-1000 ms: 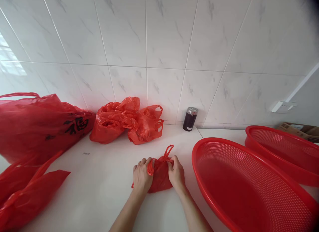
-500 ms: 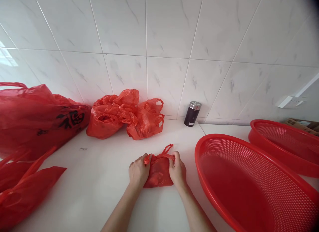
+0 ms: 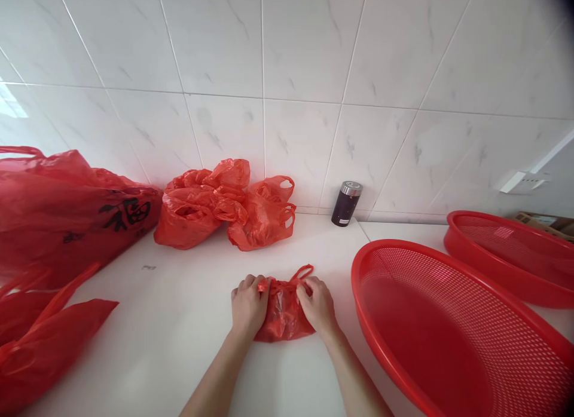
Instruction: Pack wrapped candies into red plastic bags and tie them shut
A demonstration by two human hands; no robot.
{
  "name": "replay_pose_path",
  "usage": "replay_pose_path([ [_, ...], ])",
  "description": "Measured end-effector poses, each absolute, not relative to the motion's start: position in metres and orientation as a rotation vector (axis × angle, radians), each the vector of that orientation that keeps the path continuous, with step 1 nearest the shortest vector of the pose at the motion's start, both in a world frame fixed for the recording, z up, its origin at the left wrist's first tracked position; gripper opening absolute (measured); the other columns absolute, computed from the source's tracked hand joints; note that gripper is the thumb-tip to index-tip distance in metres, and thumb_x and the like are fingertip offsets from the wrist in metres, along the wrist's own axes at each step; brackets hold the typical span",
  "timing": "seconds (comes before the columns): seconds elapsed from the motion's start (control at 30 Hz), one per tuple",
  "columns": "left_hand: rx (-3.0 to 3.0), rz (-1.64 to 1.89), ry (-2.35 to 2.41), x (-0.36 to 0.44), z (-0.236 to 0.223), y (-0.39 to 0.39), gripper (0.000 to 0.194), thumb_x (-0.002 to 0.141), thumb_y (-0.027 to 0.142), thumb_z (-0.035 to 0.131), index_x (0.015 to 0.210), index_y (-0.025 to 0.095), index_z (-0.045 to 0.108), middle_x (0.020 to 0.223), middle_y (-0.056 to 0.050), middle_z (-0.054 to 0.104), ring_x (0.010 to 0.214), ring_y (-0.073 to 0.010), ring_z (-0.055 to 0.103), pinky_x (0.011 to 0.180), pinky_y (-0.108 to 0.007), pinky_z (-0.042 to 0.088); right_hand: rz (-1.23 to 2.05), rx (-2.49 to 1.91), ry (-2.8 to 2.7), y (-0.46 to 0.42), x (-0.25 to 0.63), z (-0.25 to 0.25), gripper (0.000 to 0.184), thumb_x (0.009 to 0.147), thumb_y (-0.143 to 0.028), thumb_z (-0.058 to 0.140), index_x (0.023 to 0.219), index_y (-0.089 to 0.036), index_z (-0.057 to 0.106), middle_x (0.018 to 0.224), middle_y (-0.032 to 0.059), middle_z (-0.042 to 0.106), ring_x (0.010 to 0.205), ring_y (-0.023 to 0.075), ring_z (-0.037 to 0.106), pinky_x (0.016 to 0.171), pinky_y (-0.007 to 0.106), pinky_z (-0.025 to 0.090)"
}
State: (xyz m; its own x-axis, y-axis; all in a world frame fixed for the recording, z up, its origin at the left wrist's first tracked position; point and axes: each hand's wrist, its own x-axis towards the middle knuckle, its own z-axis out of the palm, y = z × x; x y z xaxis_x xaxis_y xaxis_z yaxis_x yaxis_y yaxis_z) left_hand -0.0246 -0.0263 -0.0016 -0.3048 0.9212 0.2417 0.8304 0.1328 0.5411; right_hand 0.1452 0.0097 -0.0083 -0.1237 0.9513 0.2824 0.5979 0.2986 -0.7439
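Observation:
A small red plastic bag lies on the white tabletop between my two hands. One loop handle stands up at its top right. My left hand is closed on the bag's upper left corner, and a bunched bit of plastic pokes out by the thumb. On the other side, my right hand pinches the upper right edge near the loop. Something inside shows faintly through the film, but I cannot make out what.
Crumpled red plastic bags rest against the tiled wall. A large red bag with black lettering and another red bag lie left. A dark flask stands at the back. Two red mesh baskets occupy the right.
My right hand has shifted a little left along the bag's top edge, and the film has been spread flatter between my hands. The view has tilted slightly downward.

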Motion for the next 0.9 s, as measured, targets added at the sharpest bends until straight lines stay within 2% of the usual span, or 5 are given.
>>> replay_pose_path([
  [0.1, 1.808, 1.096, 2.093, -0.023, 0.005, -0.037, 0.035, 0.096, 0.036, 0.029, 0.093, 0.023, 0.061, 0.110, -0.007, 0.063, 0.101, -0.0228, 0.057, 0.091, -0.039, 0.040, 0.920, -1.242, -1.616, 0.008, 0.149, 0.004, 0.029, 0.091, -0.044, 0.043, 0.093, -0.023, 0.063, 0.084, 0.0014, 0.067, 0.080, 0.0194, 0.061, 0.073, 0.030, 0.047],
  [0.23, 1.891, 1.172, 1.856, -0.009, 0.014, -0.059, 0.027, 0.095, 0.030, 0.033, 0.099, 0.026, 0.060, 0.108, -0.002, 0.066, 0.100, -0.0178, 0.059, 0.089, -0.030, 0.045, 1.149, -1.063, -1.468, 0.006, 0.153, 0.016, 0.046, 0.089, -0.053, 0.047, 0.122, -0.024, 0.060, 0.121, 0.0055, 0.064, 0.112, 0.0225, 0.058, 0.093, 0.035, 0.046],
  [0.4, 1.879, 1.125, 1.792, 0.002, 0.016, -0.086, 0.027, 0.095, 0.027, 0.035, 0.091, 0.025, 0.061, 0.088, -0.001, 0.068, 0.083, -0.0179, 0.061, 0.077, -0.030, 0.049, 1.531, -0.828, -1.560, -0.005, 0.153, 0.022, 0.038, 0.085, -0.046, 0.058, 0.109, -0.020, 0.071, 0.112, 0.0097, 0.070, 0.105, 0.0256, 0.064, 0.093, 0.039, 0.048],
  [0.67, 1.614, 1.192, 1.802, -0.002, 0.011, -0.144, 0.031, 0.094, 0.032, 0.036, 0.099, 0.025, 0.066, 0.092, -0.005, 0.069, 0.078, -0.0193, 0.062, 0.068, -0.029, 0.049, 1.332, -0.996, -1.078, 0.004, 0.147, -0.003, 0.027, 0.074, -0.031, 0.065, 0.095, -0.018, 0.074, 0.101, 0.0095, 0.073, 0.103, 0.0262, 0.065, 0.095, 0.040, 0.048],
  [0.9, 1.185, 1.362, 1.859, -0.006, 0.039, -0.155, 0.037, 0.093, 0.047, 0.039, 0.099, 0.021, 0.064, 0.089, -0.005, 0.068, 0.083, -0.0214, 0.062, 0.076, -0.033, 0.050, 1.000, -0.998, -1.351, -0.008, 0.140, 0.004, 0.032, 0.087, -0.040, 0.050, 0.100, -0.020, 0.072, 0.108, 0.0089, 0.071, 0.106, 0.0239, 0.063, 0.093, 0.038, 0.048],
])
